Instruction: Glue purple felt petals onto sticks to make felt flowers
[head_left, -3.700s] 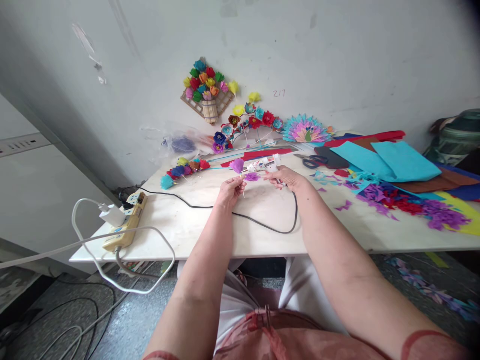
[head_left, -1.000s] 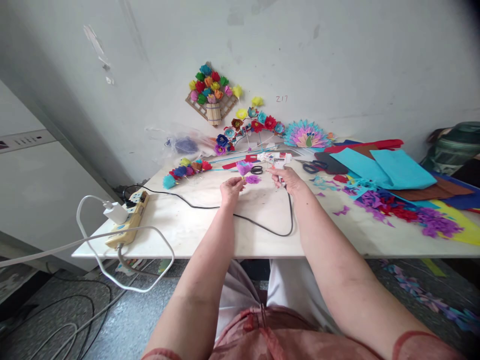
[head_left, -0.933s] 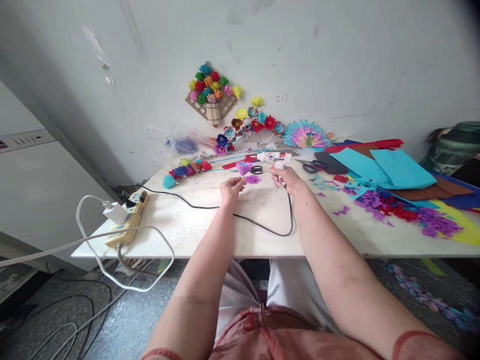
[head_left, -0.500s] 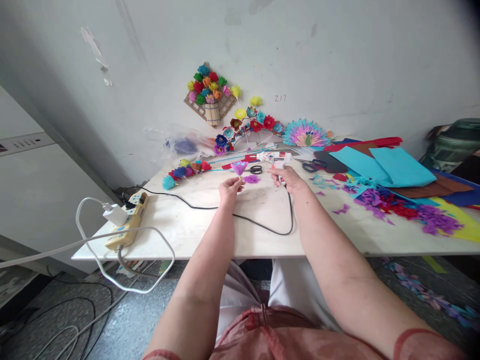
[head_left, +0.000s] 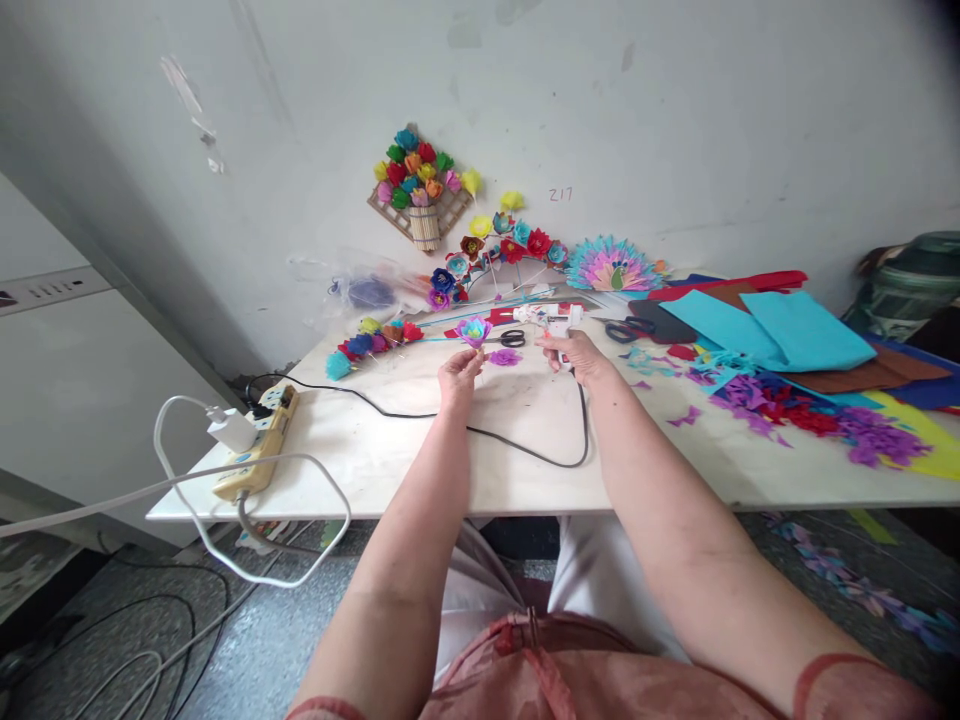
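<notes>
Pinched in my left hand (head_left: 460, 374) is the stem of a purple paper flower (head_left: 474, 331), its bloom facing up and showing a blue and yellow centre. My right hand (head_left: 574, 352) is wrapped round the grip of a white glue gun (head_left: 551, 317), whose nozzle points left toward the flower, apart from it. A loose purple paper flower piece (head_left: 505, 357) lies on the table between my hands. Just behind it are black-handled scissors (head_left: 512, 339), their blades partly hidden by the flower. The gun's black cord (head_left: 517, 452) loops across the table.
A power strip (head_left: 259, 455) with a white plug stands at the table's left edge. Finished paper flowers (head_left: 367, 340) lie at the back left. On the right are purple scraps (head_left: 874, 435), folded blue paper (head_left: 806, 335) and a second pair of scissors (head_left: 628, 329).
My left hand has turned the flower, so its bloom has tipped toward me and its blue and yellow centre shows. The right hand and glue gun have hardly moved.
</notes>
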